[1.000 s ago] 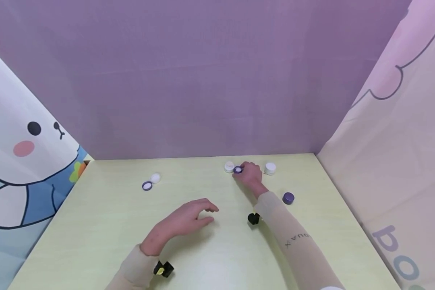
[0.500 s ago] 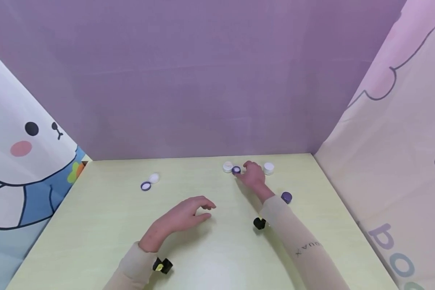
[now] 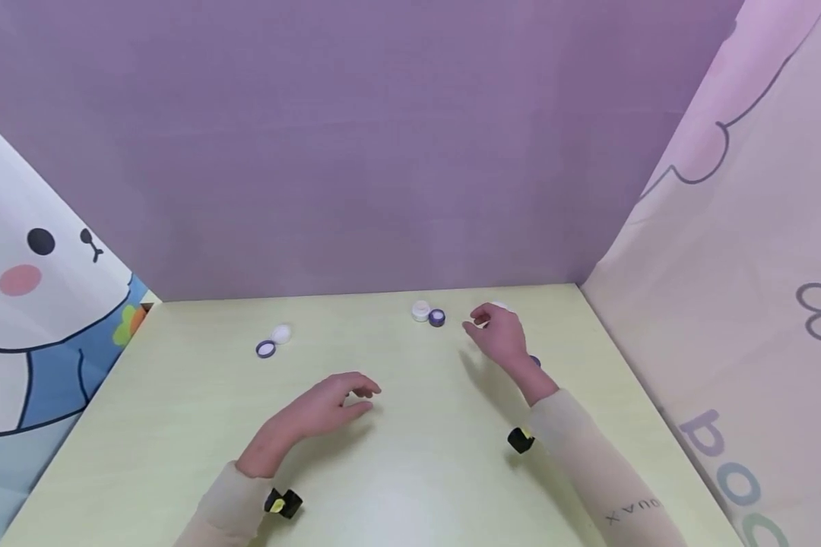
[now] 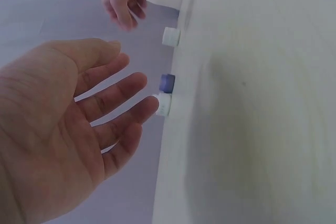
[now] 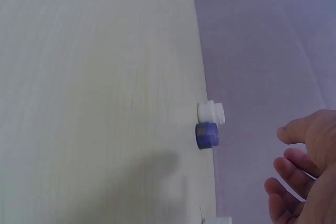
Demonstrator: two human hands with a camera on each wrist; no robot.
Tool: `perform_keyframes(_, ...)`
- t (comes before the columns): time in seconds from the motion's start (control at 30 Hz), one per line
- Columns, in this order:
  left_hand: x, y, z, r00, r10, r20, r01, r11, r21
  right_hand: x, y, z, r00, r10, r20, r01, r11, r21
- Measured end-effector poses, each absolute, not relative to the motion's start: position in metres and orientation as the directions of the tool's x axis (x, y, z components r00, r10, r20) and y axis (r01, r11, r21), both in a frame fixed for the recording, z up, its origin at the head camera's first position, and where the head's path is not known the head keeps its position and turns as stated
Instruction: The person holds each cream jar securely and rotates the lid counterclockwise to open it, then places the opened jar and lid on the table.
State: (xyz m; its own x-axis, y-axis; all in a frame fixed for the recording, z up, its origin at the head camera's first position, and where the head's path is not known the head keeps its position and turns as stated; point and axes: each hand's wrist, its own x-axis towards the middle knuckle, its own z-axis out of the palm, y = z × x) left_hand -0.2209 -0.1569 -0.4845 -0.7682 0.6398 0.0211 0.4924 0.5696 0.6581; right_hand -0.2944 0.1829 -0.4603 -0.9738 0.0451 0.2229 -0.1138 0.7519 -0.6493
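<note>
My right hand [image 3: 498, 334] hovers above the table with loosely bent fingers and nothing in them. To its left, an uncapped white jar [image 3: 420, 311] and a small purple jar [image 3: 437, 317] sit side by side; narrower necks show in the right wrist view on the white jar [image 5: 211, 112] and purple jar [image 5: 207, 135]. Another white jar [image 3: 500, 305] is mostly hidden behind the right hand, and a second purple jar [image 3: 535, 361] peeks out beside that wrist. My left hand [image 3: 324, 404] hangs over the middle of the table, palm turned inward, fingers relaxed, holding nothing.
On the left part of the table [image 3: 198, 425] lie a purple-rimmed lid [image 3: 265, 349] and a white lid [image 3: 281, 334], close together. A purple cloth wall [image 3: 369, 190] rises at the back edge, with printed curtains [image 3: 691, 304] at both sides.
My right hand has let go of the small purple jar and moved off to the right, leaving it next to the uncapped white jar. The left hand barely moves; the head view has shifted slightly.
</note>
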Motion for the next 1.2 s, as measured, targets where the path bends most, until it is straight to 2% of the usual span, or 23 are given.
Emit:
perform_keyframes(0.33, -0.212, -0.173, -0.494, -0.782, 0.623, 0.006, 0.455, 0.565, 0.688, -0.272, 0.228, -0.468, -0.963, 0.073, 0.258, -0.118, 0.749, -0.652)
perform_keyframes(0.8, -0.213, -0.187, -0.502, -0.808, 0.590, 0.007, 0.430, 0.582, 0.690, -0.251, 0.300, -0.483, -0.971, 0.092, 0.219, -0.071, 0.768, -0.637)
perform_keyframes(1.03, -0.219, -0.182, -0.498, -0.805, 0.593, 0.020, 0.440, 0.574, 0.691, -0.244, 0.315, -0.490, -0.982, 0.102, 0.161, -0.030, 0.749, -0.662)
perform_keyframes(1.2, -0.214, -0.185, -0.498, -0.800, 0.599, 0.025, 0.455, 0.579, 0.677, -0.239, 0.312, -0.503, -0.996, 0.066, 0.054, 0.009, 0.715, -0.699)
